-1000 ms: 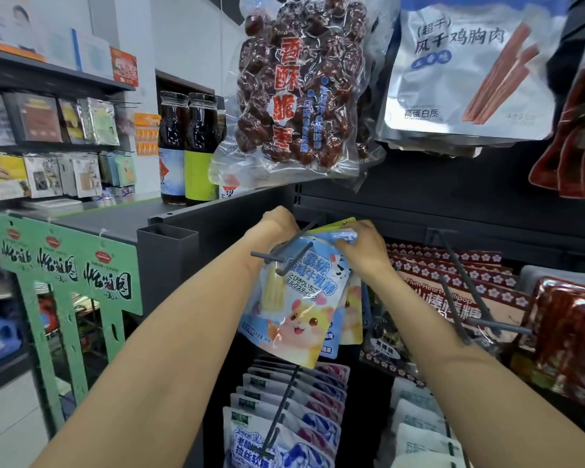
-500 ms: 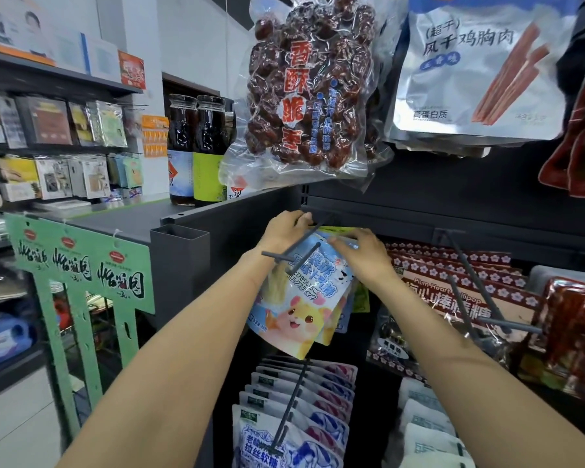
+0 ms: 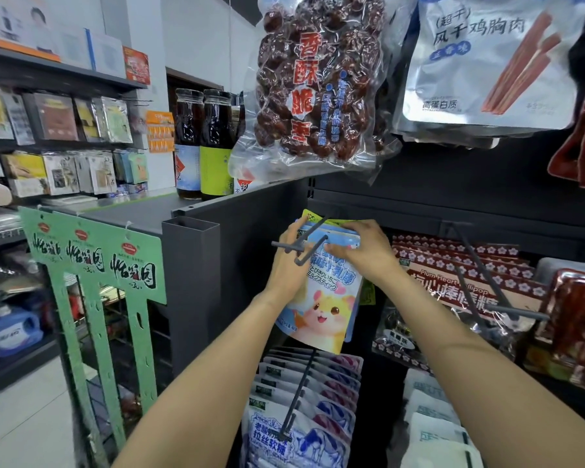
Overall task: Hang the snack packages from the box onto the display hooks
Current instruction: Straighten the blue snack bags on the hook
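While both hands hold it, a blue snack package (image 3: 321, 298) hangs at the grey display hook (image 3: 301, 246).
From the left: green hanging signs (image 3: 92, 255), dark bottles (image 3: 203, 143) on the counter (image 3: 142, 214), then the left hand (image 3: 289, 265) gripping the package's left edge, and the right hand (image 3: 362, 251) with fingers (image 3: 345, 228) curled over its top by the hook.

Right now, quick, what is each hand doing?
Left hand: grips the left edge of the hamster snack package.
Right hand: pinches the top of the same package.
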A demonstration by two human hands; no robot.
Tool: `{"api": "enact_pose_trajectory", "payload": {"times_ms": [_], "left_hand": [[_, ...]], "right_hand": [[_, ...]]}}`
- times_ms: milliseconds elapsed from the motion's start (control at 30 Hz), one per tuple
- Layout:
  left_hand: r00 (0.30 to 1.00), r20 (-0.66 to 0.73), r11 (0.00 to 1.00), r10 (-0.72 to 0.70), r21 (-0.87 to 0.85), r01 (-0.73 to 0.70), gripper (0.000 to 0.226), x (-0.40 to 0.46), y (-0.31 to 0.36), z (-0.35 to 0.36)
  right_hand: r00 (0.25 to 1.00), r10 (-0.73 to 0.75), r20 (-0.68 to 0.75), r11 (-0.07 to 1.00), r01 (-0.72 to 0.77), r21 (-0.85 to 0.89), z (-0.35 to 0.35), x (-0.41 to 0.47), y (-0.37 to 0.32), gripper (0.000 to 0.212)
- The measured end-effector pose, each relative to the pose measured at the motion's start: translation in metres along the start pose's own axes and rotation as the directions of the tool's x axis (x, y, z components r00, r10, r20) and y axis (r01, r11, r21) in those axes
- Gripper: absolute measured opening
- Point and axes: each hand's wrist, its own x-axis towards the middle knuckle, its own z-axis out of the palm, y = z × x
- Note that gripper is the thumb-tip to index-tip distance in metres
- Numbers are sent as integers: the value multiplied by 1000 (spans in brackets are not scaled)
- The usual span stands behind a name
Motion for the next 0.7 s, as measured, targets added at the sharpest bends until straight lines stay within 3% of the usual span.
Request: {"api": "enact_pose_trajectory", "payload": {"times_ms": [133,233,300,367,400,467,500,567,700], "left_hand": [[996,86,996,-21,84,14,87,5,6,-9],[968,252,967,-9,249,-56,108,11,9,-19],[945,316,914,-90,403,-48,115,15,14,-25],[938,326,736,-117,662,-138,120,24,24,-32],[932,351,561,-92,791,-243,123,31,30,-34],[892,450,251,-54,870,-424,124,45,41,-33],[868,491,177,-68,863,-474,122,51,45,-32],[836,527,157,-151,848,-506,124,58,48,-29],[838,515,256,-182,847,-465,118,59,48,-25]], "right_hand": [[999,-44,5,990,44,-131,-2,0,-2,66],[995,-84,51,953,95,-288,-5,0,-6,67],[990,-108,94,912,136,-387,-6,-1,-9,67],[985,-112,131,875,160,-457,-6,-1,-12,71],[985,-105,140,861,160,-482,-6,-1,-13,71],[985,-89,148,839,154,-522,-5,0,-15,72],[986,-78,148,834,146,-533,-4,1,-17,72],[988,-54,144,834,124,-538,-2,1,-17,73],[989,-37,143,833,110,-542,-3,0,-16,76]]}}
